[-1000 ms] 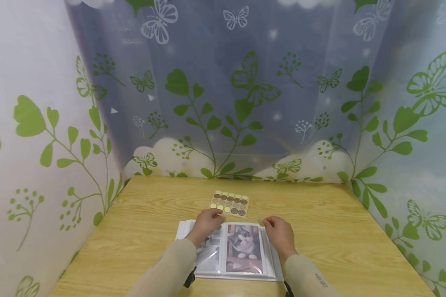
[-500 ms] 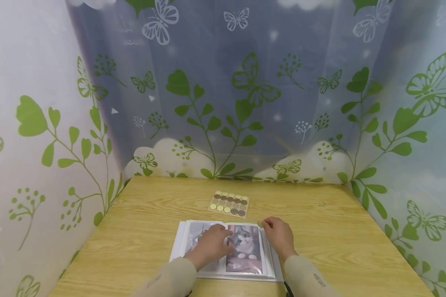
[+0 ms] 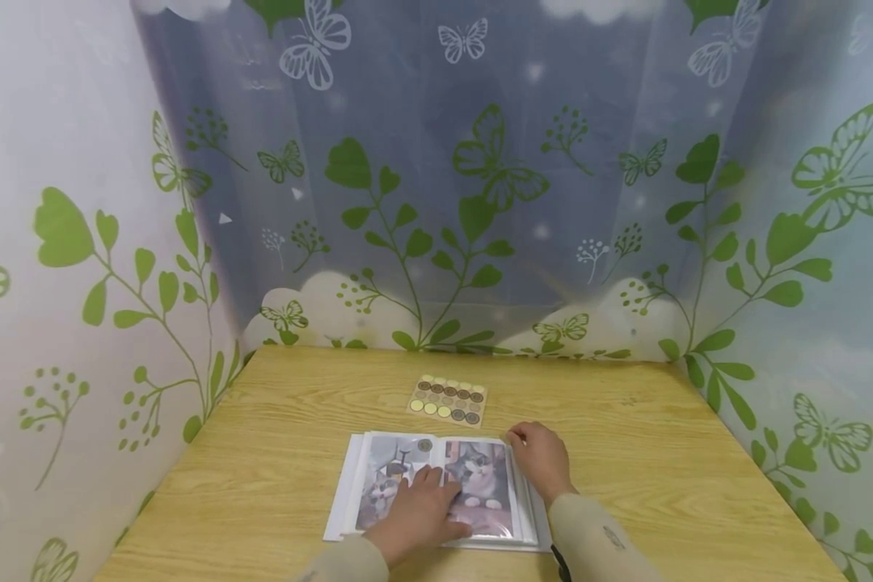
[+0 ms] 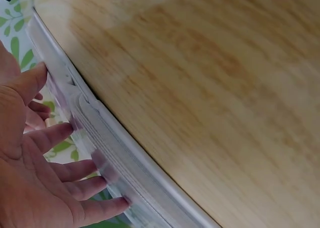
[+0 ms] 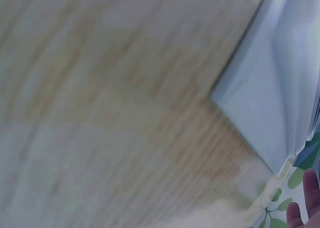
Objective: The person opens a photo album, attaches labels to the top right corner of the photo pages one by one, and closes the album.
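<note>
We press left hand (image 3: 422, 517), fingers spread flat, on photo album (image 3: 436, 495) to keep it open | right hand (image 3: 541, 461) fingers curled, steadying 3 o'clock page edge | sticker sheet (image 3: 448, 399) at 12 o'clock.

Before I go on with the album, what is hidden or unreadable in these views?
- Head view: the left hand covers the lower middle of the photo album.
- Head view: the sticker sheet prints are too small to read.
- Right wrist view: blurred; the right hand is cut off by the edge, its grip unclear.
- Left wrist view: the photos are out of view.
</note>
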Demonstrator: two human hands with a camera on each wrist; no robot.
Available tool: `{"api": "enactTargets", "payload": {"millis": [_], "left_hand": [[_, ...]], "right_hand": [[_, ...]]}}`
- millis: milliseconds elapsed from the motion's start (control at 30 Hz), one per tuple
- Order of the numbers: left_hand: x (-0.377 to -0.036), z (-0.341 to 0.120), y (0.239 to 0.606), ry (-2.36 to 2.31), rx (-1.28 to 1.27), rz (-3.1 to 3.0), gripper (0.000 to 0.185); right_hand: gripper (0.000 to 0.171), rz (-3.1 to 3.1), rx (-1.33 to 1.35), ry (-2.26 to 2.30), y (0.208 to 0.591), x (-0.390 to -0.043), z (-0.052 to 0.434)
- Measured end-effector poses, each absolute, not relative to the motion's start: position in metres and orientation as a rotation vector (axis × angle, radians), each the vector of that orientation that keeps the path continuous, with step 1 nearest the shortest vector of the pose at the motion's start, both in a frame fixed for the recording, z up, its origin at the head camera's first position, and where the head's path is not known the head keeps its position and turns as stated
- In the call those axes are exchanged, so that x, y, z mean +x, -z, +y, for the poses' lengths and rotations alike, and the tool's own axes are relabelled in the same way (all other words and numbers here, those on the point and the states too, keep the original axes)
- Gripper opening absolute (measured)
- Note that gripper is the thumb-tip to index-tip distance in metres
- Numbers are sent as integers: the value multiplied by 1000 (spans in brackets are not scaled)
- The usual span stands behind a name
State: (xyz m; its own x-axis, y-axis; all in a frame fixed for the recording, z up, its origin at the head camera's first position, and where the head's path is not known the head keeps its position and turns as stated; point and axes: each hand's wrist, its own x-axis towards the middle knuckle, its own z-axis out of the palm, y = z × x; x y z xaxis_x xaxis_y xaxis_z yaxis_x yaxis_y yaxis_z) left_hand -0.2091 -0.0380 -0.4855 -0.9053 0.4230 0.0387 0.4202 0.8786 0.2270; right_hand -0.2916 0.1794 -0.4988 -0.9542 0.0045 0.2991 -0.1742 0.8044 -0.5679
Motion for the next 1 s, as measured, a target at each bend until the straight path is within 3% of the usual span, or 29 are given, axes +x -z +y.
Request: {"api": "enactTargets", "payload": {"millis": [433,1000], "left_hand": [[-208,-38,488,-389,662,3011,71],[-211,-39,491,-396,648,3017,72]], "right_hand": [[11,-2754,177,-702,502,-296,172],[10,-2761,460,-285,513,-287,165]]}}
